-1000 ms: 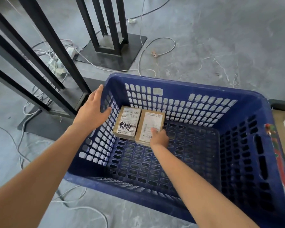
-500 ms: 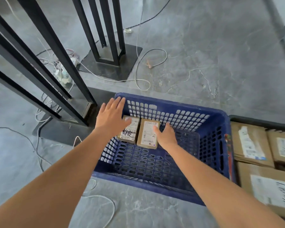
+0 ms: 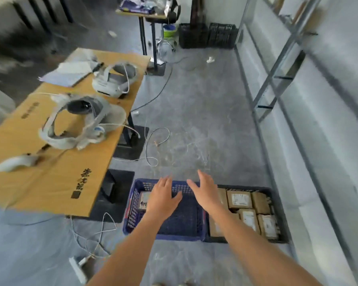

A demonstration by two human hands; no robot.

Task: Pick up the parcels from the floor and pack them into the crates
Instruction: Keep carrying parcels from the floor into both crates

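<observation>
Parcels (image 3: 239, 199) fill the black crate (image 3: 277, 203) on the floor, packed side by side, while the blue crate (image 3: 132, 203) touching its left wall holds only what I can glimpse at its far-left corner: one labelled parcel (image 3: 143, 201), mostly hidden behind my left hand. My left hand (image 3: 163, 198) hovers above the blue crate with fingers spread and nothing in it; my right hand (image 3: 205, 193) hangs above the seam between the two crates, also spread and holding nothing. I see no loose parcels on the bare floor (image 3: 194, 120) ahead, so I judge the next pick lies outside this view and I will have to turn to find it. The risks from here are mostly underfoot: white cables (image 3: 153, 145) loop across the floor just beyond the blue crate, and more cable and a power strip (image 3: 77, 269) lie near its near-left corner, so a careless step could snag a foot or drag the strip. The table (image 3: 50, 172) stands close on the left, its near corner overhanging near the blue crate, and the headsets (image 3: 81, 124) on it sit near the edge; swinging an arm wide with a parcel could knock one off. The view is blurred, so I cannot tell finer details.
</observation>
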